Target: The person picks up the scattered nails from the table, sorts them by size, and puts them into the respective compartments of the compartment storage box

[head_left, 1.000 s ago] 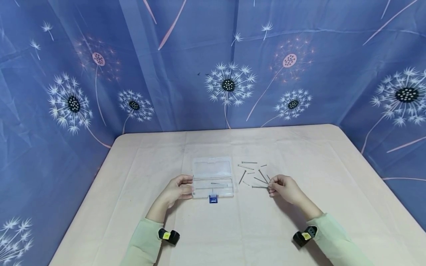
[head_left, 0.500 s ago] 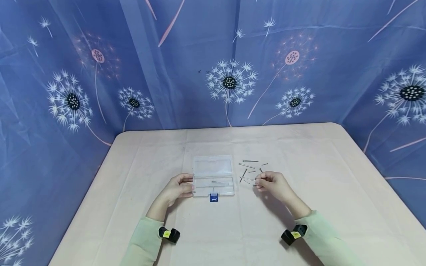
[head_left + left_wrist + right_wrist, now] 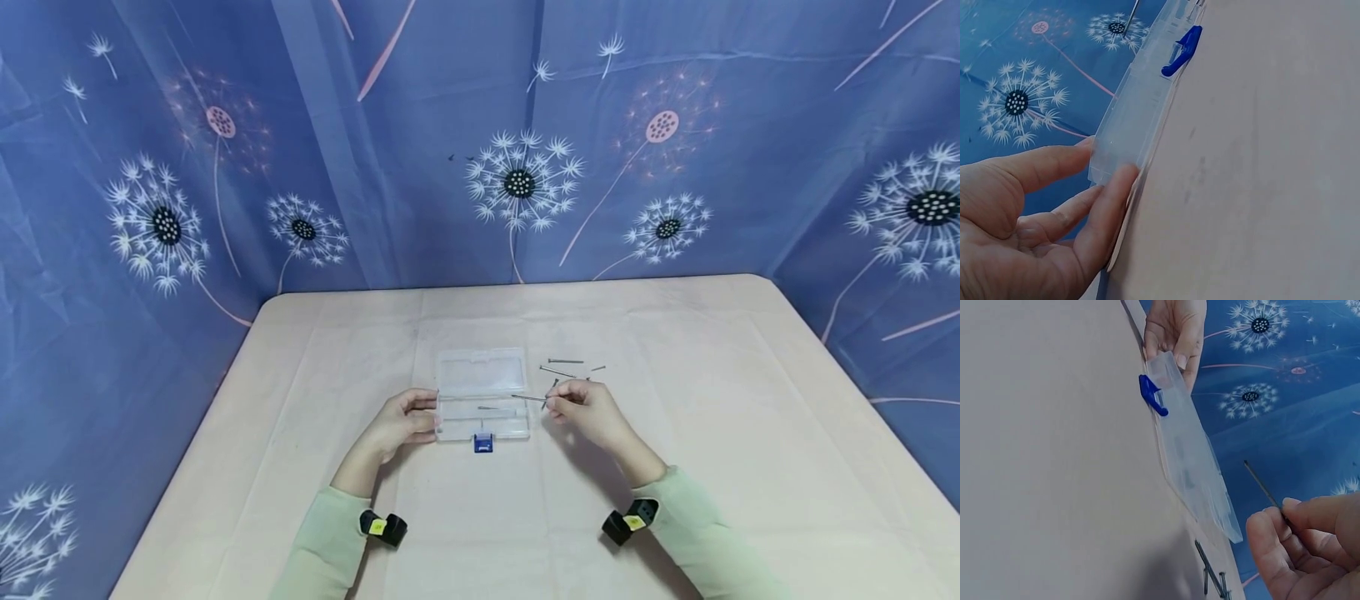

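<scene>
Fingertips of my right hand pinched one long nail by its end, thumb against forefinger, so the shaft stuck out toward nine o'clock and hung just above the right edge of the clear plastic box. I gripped it that far back so that the free length could reach over the wall of the tray without my knuckles getting in the way. In the right wrist view the nail rose thin and dark out of my curled fingers, clear of the box.

My left hand steadied the box from its nine o'clock end, thumb on one side and fingers curled round the other, pressing the corner so the light plastic would not skate on the table. The lid lay folded open at twelve o'clock, and the blue latch pointed at six o'clock, toward me. One nail lay along the bottom of the tray.

At three o'clock from the box, just beyond my right hand, the loose nails lay scattered flat on the pale table, near enough to pick singly. Behind the table hung a blue dandelion-print curtain.
</scene>
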`<state>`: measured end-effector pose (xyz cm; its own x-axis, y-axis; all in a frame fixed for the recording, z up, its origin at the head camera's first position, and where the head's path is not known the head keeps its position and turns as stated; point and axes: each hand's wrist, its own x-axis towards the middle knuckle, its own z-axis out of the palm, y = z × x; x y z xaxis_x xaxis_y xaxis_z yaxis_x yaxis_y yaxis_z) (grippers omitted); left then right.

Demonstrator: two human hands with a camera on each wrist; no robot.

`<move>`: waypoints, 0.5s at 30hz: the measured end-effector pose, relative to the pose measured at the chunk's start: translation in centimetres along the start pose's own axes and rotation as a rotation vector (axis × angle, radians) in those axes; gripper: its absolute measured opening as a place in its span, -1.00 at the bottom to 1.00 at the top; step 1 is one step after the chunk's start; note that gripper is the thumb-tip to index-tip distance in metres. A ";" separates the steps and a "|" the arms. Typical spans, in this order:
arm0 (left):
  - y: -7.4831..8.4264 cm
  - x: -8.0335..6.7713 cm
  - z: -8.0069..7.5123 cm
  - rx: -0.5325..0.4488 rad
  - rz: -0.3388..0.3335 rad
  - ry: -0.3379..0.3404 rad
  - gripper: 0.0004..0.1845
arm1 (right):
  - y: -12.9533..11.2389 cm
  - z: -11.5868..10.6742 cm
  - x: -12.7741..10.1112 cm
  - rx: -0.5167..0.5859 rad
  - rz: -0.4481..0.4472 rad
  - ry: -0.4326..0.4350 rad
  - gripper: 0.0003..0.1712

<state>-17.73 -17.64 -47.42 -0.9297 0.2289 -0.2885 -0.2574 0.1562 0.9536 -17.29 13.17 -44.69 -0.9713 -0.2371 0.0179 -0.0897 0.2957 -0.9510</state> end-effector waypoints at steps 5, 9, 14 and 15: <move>0.1 0.1 0.0 0.012 -0.001 0.009 -0.45 | -0.3 0.8 0.5 -0.066 -0.025 0.014 -0.84; 0.1 0.1 0.0 0.015 -0.006 0.006 -0.45 | -0.4 1.2 0.9 -0.089 -0.053 0.015 -0.84; 0.1 0.1 0.1 0.024 -0.001 0.012 -0.47 | -0.2 1.8 1.5 -0.112 -0.062 0.005 -0.86; 0.1 0.1 0.1 0.025 -0.001 0.014 -0.47 | -0.2 1.9 1.6 -0.117 -0.061 0.006 -0.86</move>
<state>-17.80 -17.49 -47.39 -0.9330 0.2153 -0.2883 -0.2520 0.1809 0.9507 -18.39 10.99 -45.05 -0.9645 -0.2526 0.0767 -0.1733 0.3868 -0.9057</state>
